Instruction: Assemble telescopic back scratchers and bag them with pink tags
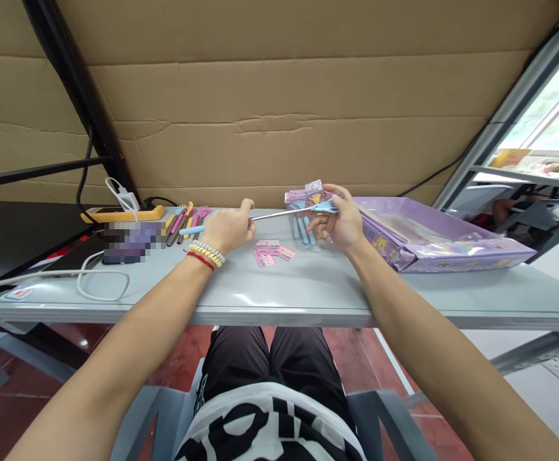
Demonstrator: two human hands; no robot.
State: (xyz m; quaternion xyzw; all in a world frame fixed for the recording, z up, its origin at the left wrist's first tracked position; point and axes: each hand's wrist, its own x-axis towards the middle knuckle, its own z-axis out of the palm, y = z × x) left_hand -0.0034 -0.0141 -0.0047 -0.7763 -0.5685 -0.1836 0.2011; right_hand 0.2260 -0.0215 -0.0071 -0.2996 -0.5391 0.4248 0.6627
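Note:
A telescopic back scratcher (pixel 282 215) with a light-blue claw head, thin metal rod and light-blue handle is stretched between my hands above the table. My left hand (pixel 230 228) is closed around it near the handle. The fingers of my right hand (pixel 341 221) pinch its claw head. Just behind and below my right hand lie more blue back scratchers (pixel 303 230) in clear wrapping, beside small purple packages (pixel 303 193). Several pink printed cards (pixel 272 251) are spread on the tabletop between my forearms.
Several coloured back scratchers (pixel 187 224) lie left of my left hand. A purple open box (pixel 456 259) with clear plastic inside stands at the right. On the left are a yellow power strip (pixel 152 213), a white cable (pixel 101 298) and a blurred purple item (pixel 132 243). Cardboard (pixel 279 128) backs the table.

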